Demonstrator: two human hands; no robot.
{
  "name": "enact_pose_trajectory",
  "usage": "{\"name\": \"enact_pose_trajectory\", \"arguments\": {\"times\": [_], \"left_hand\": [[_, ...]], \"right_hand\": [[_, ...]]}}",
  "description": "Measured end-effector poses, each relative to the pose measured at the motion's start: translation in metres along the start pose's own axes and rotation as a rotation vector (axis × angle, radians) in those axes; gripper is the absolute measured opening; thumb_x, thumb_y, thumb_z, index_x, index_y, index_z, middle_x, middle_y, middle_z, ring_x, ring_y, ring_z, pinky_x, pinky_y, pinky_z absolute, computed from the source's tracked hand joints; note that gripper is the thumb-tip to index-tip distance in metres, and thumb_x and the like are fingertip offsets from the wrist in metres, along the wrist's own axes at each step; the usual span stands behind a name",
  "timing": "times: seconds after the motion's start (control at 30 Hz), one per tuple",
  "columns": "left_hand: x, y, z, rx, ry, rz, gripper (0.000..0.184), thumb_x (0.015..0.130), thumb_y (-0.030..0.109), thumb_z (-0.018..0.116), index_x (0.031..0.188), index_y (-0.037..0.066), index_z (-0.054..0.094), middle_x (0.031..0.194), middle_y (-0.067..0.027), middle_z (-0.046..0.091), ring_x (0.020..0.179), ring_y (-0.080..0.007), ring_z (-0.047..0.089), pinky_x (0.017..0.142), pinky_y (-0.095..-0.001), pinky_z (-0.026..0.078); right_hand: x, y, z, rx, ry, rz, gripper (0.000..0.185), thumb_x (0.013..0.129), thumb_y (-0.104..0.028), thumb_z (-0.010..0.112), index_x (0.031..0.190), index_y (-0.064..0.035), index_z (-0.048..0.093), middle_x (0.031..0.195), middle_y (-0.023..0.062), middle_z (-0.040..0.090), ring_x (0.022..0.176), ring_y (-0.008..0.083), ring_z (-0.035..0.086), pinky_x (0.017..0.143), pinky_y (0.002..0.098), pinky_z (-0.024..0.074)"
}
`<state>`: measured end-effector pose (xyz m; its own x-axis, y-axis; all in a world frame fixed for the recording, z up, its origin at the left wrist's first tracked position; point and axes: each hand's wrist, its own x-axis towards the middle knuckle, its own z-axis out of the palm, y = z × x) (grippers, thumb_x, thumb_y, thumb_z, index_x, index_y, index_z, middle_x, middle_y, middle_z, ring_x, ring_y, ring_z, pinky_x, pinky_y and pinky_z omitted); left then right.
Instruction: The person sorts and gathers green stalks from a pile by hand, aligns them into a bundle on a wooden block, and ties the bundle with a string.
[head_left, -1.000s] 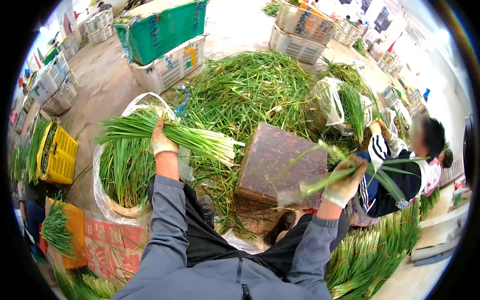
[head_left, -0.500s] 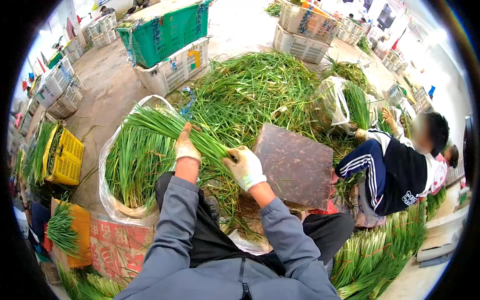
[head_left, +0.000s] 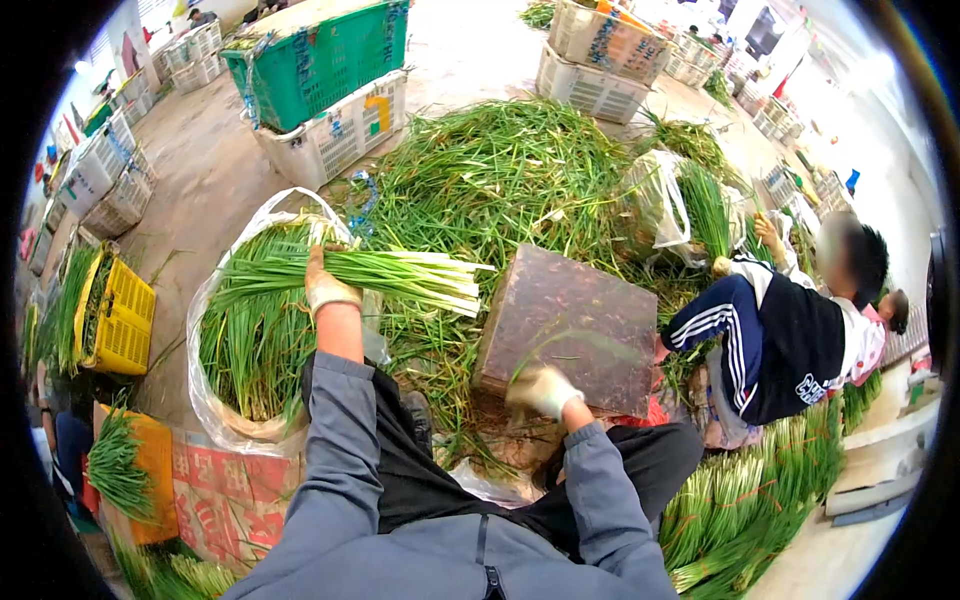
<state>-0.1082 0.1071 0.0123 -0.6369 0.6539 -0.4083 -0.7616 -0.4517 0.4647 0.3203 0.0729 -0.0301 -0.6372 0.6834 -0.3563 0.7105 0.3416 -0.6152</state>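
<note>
My gloved left hand is closed round a bunch of green stalks, whose white ends point right and leaves point left. Below it, a clear plastic bag holds many upright green stalks. My gloved right hand is smeared by motion over the near edge of a brown block; a blurred green blade shows just above it. What its fingers hold cannot be made out.
Loose leaves are heaped beyond the block. A co-worker sits at the right, above tied bundles. A yellow crate stands left. Green and white crates are stacked behind.
My right hand has left the bunch and moved right and down to the block's near edge. The bunch in my left hand has turned closer to level and shifted left.
</note>
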Motion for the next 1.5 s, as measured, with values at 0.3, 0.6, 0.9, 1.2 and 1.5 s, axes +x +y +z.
{"name": "enact_pose_trajectory", "arguments": {"times": [0.3,0.6,0.9,1.2,1.5], "left_hand": [[-0.006,-0.021,-0.007,0.055,-0.050,-0.075,0.041,0.103,0.045,0.044,0.096,0.008,0.061,0.091,-0.0118,0.065,0.081,-0.0338,0.063,0.078,-0.0543,0.055],[-0.014,-0.017,-0.007,0.079,0.010,-0.059,0.038,0.104,0.041,0.044,0.101,0.007,0.061,0.090,-0.0106,0.067,0.080,-0.0298,0.064,0.076,-0.0511,0.056],[0.009,-0.032,-0.010,0.035,-0.026,-0.094,0.043,0.103,0.044,0.044,0.097,0.004,0.059,0.091,-0.0149,0.062,0.082,-0.0341,0.060,0.079,-0.0553,0.052],[-0.022,-0.029,-0.002,0.038,-0.002,-0.031,0.033,0.101,0.037,0.053,0.095,0.006,0.059,0.086,-0.0120,0.062,0.079,-0.0312,0.060,0.079,-0.0531,0.052],[-0.045,-0.045,0.008,0.072,0.021,0.090,0.029,0.098,0.036,0.058,0.096,0.007,0.061,0.088,-0.0105,0.064,0.079,-0.0279,0.060,0.076,-0.0492,0.053]], "right_hand": [[0.042,-0.112,-0.018,1.124,0.264,-0.155,0.088,0.087,-0.017,0.075,0.155,-0.0034,0.020,0.116,0.0136,0.064,0.081,0.0198,0.068,0.067,0.0306,0.0582],[0.016,-0.089,-0.017,1.309,0.391,0.024,0.022,0.091,-0.006,0.070,0.111,0.0025,0.066,0.092,0.0070,0.068,0.071,0.0148,0.065,0.064,0.0302,0.0572],[0.033,-0.128,-0.012,0.755,0.765,-0.053,0.021,0.091,-0.012,0.071,0.108,0.0003,0.069,0.080,0.0047,0.069,0.057,0.0078,0.059,0.053,0.0234,0.0480],[0.043,-0.133,-0.022,0.946,0.480,0.198,0.028,0.088,-0.026,0.076,0.105,-0.0042,0.073,0.063,0.0006,0.062,0.044,0.0087,0.049,0.042,0.0276,0.0377],[0.060,-0.120,-0.005,1.153,0.367,0.407,0.021,0.090,-0.026,0.073,0.096,-0.0062,0.067,0.059,-0.0003,0.052,0.040,0.0103,0.042,0.038,0.0269,0.0321]]}}
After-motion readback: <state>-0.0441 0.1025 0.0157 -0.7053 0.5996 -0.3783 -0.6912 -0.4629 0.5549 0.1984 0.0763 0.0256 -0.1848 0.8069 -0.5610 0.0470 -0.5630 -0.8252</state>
